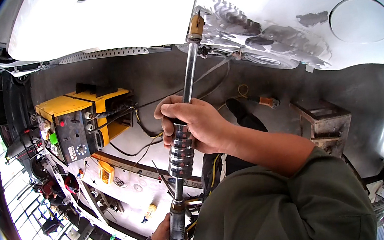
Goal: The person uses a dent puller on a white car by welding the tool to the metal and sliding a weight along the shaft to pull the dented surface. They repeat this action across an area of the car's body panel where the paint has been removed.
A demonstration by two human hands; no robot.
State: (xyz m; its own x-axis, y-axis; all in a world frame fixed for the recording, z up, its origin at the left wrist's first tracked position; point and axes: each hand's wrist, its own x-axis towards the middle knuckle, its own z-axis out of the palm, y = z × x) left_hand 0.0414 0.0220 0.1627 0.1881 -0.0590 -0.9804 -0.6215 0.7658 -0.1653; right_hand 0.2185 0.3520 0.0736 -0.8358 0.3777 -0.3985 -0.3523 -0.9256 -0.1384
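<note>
A long steel slide-hammer puller (190, 71) runs up from near my body to a white car panel (89, 16), where its brass-coloured tip piece (195, 27) meets an area with grey scuffed patches (279, 39). My right hand (192, 122) is wrapped round the top of the ribbed sliding weight (180, 153). My left hand (161, 232) is low down, closed on the grey end handle (177, 225), partly hidden by it. A thin rod extends above the tip.
A yellow welding machine (62, 104) with cables stands left. Below it lie a yellow tool (106, 171) and a long rail (125, 166). A metal stool (324, 116) stands right, near a corded orange tool (268, 102) on the floor. Cluttered equipment and windows line the far left.
</note>
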